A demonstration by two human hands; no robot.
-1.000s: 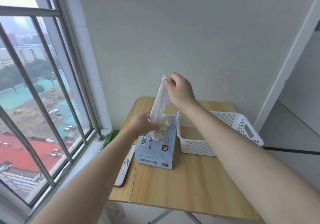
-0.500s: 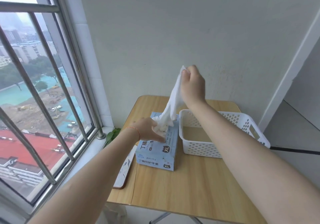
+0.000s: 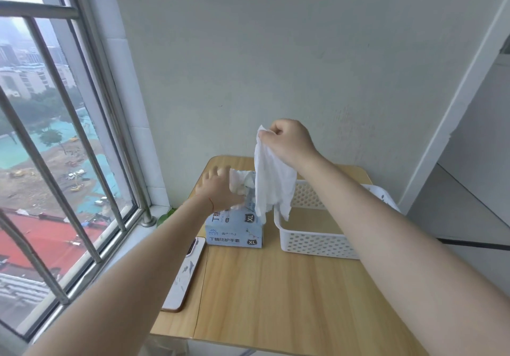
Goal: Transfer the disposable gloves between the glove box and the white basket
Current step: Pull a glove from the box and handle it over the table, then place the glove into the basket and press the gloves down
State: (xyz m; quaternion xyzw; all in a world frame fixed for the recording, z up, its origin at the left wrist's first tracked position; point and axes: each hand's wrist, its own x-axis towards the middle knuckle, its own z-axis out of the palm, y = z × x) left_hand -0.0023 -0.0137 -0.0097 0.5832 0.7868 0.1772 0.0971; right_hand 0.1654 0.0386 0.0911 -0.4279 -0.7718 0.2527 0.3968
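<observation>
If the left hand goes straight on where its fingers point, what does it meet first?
Probably the bunched gloves sticking out of the glove box; the left hand is already at them, though depth is unclear.

Bare forearms, no sleeves; thin red string bracelet [image 3: 211,204] on left wrist.

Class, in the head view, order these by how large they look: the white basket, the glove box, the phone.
1. white basket
2. glove box
3. phone, though it lies nearer the camera, so box versus phone is unsure.
</observation>
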